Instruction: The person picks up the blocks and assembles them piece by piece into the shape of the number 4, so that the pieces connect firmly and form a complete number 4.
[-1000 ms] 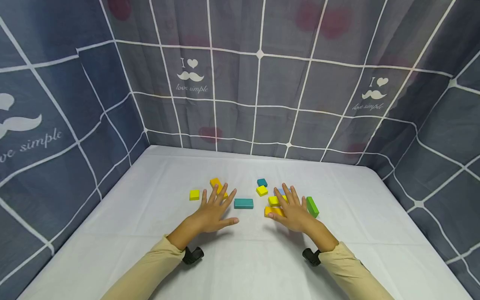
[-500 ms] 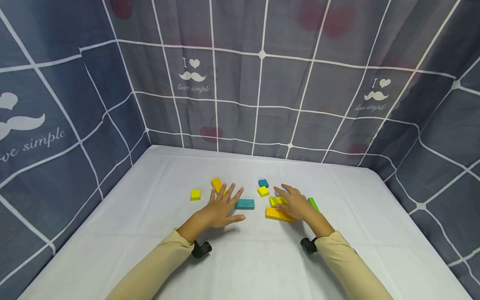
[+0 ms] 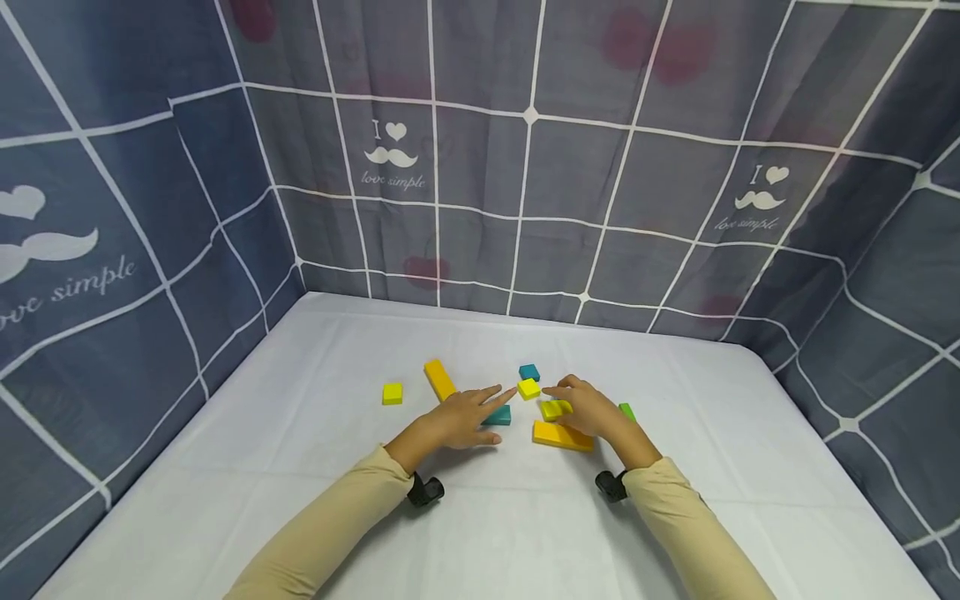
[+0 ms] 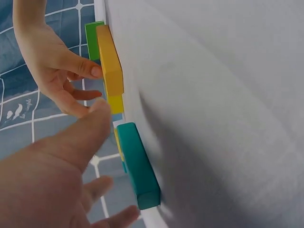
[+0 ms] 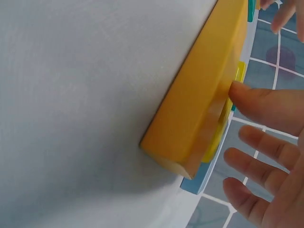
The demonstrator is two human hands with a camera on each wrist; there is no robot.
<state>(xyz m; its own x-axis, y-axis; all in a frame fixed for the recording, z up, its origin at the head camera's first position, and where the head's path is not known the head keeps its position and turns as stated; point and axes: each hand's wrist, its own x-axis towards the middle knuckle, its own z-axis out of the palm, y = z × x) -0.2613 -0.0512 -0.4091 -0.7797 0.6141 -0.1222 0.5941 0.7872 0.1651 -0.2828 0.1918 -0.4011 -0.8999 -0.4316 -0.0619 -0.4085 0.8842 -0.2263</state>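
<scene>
My left hand (image 3: 461, 418), fingers spread, hovers over a teal block (image 3: 500, 415) and partly covers it. In the left wrist view the thumb and fingers stand apart around that block, gripping nothing. My right hand (image 3: 596, 414) reaches over a yellow block (image 3: 555, 409), just behind a long orange block (image 3: 562, 436). Seen from the right wrist, its bent fingers are apart, and the thumb is close to the yellow block; whether it touches cannot be told. A blue block (image 5: 199, 178) lies beside these. A small yellow block (image 3: 528, 388) sits between both hands' fingertips.
A small dark teal block (image 3: 529, 372) lies at the back. To the left are another orange block (image 3: 440, 379) and a yellow square block (image 3: 392, 393). A green block (image 3: 627, 411) shows behind the right hand. Grid-patterned curtains (image 3: 480, 167) surround the white table (image 3: 525, 533).
The left hand has moved right over the teal block, uncovering more of the left orange block. My right hand has gone from spread to bent fingers and drawn slightly inward. The blocks appear to stay put.
</scene>
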